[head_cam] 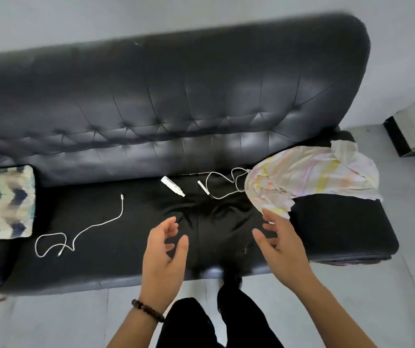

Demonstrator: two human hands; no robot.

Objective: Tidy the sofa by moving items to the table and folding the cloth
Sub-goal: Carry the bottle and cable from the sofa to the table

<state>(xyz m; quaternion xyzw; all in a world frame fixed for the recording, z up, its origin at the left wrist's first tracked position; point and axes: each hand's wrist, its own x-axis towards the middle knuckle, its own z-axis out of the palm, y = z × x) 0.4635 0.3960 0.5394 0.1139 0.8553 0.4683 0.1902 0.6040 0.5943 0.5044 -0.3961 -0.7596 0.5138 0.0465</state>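
Black leather sofa [201, 101] against a pale wall, still carrying everything: nothing is looking moved yet, and no bench is showing in view. Left hand [162, 249] and right hand [280, 243] are hovering over the seat, fingers [170, 223] apart, gripping nothing. Pastel-striped cloth [312, 177] is lying crumpled, unfolded, just beyond the right fingers. White tube [172, 186], pen [204, 189] and cable [222, 180] are lying beyond both hands; a second cable [86, 229] is lying left of the left fingers.

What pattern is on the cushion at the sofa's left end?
The cushion has zigzag chevron stripes in teal, navy and cream; head view.
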